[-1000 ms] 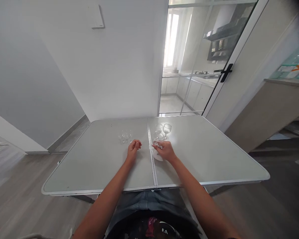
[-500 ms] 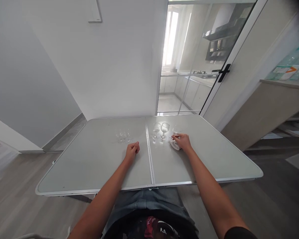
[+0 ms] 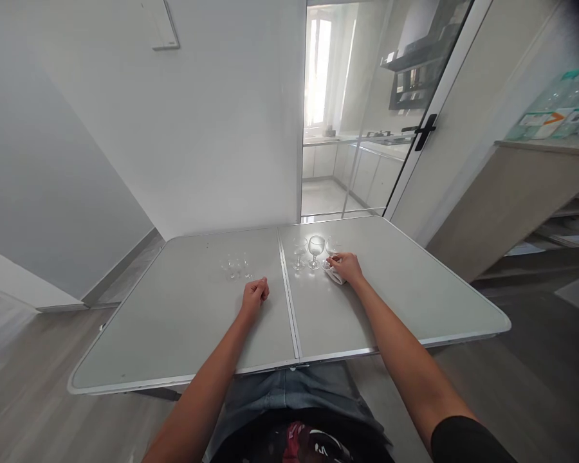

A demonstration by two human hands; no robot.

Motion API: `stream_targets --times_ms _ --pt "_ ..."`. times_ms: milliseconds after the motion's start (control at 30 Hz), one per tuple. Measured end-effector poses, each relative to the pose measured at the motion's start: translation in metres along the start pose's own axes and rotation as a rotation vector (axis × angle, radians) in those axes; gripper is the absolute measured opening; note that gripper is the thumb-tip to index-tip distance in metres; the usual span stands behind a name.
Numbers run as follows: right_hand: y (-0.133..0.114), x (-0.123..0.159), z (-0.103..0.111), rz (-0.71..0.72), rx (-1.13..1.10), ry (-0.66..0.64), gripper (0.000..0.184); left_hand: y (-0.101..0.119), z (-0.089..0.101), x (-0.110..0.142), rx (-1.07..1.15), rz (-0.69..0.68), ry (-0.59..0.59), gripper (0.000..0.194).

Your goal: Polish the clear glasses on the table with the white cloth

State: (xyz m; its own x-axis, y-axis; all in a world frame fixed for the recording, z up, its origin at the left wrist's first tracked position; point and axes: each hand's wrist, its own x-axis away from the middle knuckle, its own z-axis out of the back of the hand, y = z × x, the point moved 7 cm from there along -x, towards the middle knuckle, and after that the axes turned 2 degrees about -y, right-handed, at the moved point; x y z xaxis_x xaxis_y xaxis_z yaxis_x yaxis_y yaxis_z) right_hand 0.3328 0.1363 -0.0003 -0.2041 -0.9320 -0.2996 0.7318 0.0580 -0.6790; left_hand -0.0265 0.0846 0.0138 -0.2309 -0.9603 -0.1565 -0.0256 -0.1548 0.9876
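Head view, clock from table centre, 12 = far edge. Right hand (image 3: 346, 266) at 1-2 o'clock, fingertips pinching the right glass (image 3: 333, 244) low, at the stem. Glass looks upright; its foot is partly hidden by fingers. White cloth (image 3: 336, 277) bunched under the fingers, at the hand's 8 o'clock; can't tell how it's gripped.

Middle glass (image 3: 317, 245) upright on the table (image 3: 183, 321), at the right hand's 10 o'clock. Left glass (image 3: 300, 253) upright just beside it, 9 o'clock side. All three are clear and stemmed, in a row right of the table seam (image 3: 288, 294).

Left hand (image 3: 255, 293) left of the seam, fingers curled in, pressed together, nothing visible in it. Small glasses (image 3: 236, 265) clustered at its 10-11 o'clock, near, apart from the fingers; too faint to count.

Door (image 3: 425, 132) with glass panes at 1 o'clock, bottles (image 3: 554, 112) at 2.
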Motion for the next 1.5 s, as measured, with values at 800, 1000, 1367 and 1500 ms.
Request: stream_targets --times_ms 800,1000,1367,1500 --pt "-0.009 0.002 0.001 -0.087 0.12 -0.089 0.035 0.0 0.001 0.0 -0.044 -0.004 0.018 0.058" --pt "-0.008 0.017 0.035 -0.135 0.132 0.059 0.046 0.014 0.012 0.006 -0.172 -0.131 0.198 0.054" --pt "0.003 0.045 0.022 -0.114 0.099 -0.096 0.043 -0.004 0.05 0.01 -0.216 -0.001 0.62 0.027" --pt "0.003 0.044 0.024 -0.123 0.071 -0.059 0.041 -0.017 0.053 0.002 -0.222 0.058 0.594 0.049"
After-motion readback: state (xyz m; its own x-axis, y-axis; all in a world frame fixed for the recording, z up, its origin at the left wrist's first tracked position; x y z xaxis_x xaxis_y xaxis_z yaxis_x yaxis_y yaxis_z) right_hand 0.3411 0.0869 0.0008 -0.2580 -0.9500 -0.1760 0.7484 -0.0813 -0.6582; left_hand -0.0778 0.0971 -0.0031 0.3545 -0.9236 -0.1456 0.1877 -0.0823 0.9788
